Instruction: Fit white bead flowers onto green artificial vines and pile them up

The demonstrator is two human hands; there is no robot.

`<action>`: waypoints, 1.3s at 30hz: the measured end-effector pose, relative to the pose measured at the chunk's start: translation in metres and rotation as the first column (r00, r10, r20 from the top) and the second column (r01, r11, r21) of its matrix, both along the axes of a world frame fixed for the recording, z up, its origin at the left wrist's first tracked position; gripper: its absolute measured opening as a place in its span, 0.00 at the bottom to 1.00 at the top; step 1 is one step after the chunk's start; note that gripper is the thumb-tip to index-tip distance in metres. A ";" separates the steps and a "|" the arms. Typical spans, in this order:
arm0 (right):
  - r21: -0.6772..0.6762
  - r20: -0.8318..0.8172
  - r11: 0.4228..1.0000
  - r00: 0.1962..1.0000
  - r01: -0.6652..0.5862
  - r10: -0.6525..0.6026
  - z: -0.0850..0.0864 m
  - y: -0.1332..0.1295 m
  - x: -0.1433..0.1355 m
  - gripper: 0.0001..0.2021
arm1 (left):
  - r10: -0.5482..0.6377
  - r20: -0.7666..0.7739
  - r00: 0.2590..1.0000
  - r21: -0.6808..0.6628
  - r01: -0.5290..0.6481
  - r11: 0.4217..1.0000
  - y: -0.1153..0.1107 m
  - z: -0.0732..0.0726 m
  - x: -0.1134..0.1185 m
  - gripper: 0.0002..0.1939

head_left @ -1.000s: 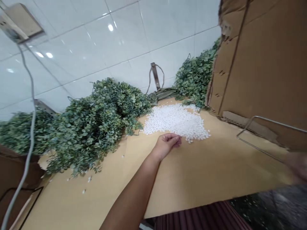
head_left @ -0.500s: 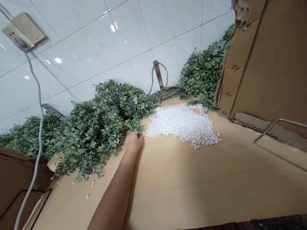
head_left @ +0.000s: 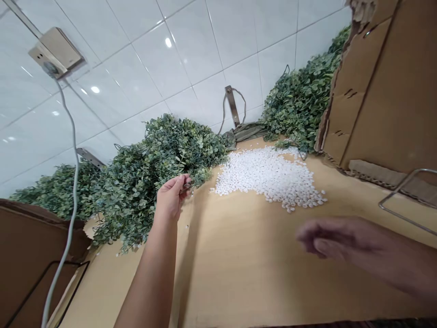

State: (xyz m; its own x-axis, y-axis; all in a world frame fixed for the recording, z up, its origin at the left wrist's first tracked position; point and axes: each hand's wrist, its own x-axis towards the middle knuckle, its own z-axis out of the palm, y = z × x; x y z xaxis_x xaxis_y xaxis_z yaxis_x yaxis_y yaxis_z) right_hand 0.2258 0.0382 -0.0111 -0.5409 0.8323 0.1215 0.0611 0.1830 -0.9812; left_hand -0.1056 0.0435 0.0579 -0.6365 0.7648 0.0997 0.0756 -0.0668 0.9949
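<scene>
My left hand (head_left: 173, 193) is closed in a pinch at the front edge of the artificial greenery (head_left: 136, 177), just above the board. A thin sprig (head_left: 180, 159) of small green leaves rises from about its fingertips, though the grip itself is partly hidden. To the right of this hand lies a spread pile of small white plastic rings or beads (head_left: 266, 175). My right hand (head_left: 336, 239) hovers over the board in front of the pile, its fingers curled inward. Motion blur smears it, so whether it holds anything is unclear.
More greenery (head_left: 297, 100) stands at the back right beside a tall cardboard box (head_left: 385, 100). A metal bracket (head_left: 232, 105) and dark cloth (head_left: 249, 131) are against the tiled wall. A white cable (head_left: 75, 168) hangs at left from the socket (head_left: 56, 52). Wire frames (head_left: 398, 189) edge the board.
My left hand has lifted and drawn back left from the pile's edge to the greenery. My right hand has come in from the right. The view has shifted slightly.
</scene>
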 end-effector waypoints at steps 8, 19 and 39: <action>-0.447 -0.209 0.890 0.978 -0.086 -0.010 0.021 0.014 -0.071 0.22 | -0.354 0.192 0.915 -0.069 0.373 0.925 -0.031 -0.030 0.090 0.14; -0.544 -0.252 0.836 0.936 0.072 -0.245 0.008 0.026 -0.056 0.13 | -0.637 -0.277 0.719 -0.169 0.616 0.769 -0.033 -0.058 0.115 0.07; -0.059 0.196 0.996 0.978 -0.065 0.075 -0.007 0.033 -0.063 0.11 | -0.414 -0.836 0.361 -0.403 0.108 0.909 0.052 -0.082 0.090 0.11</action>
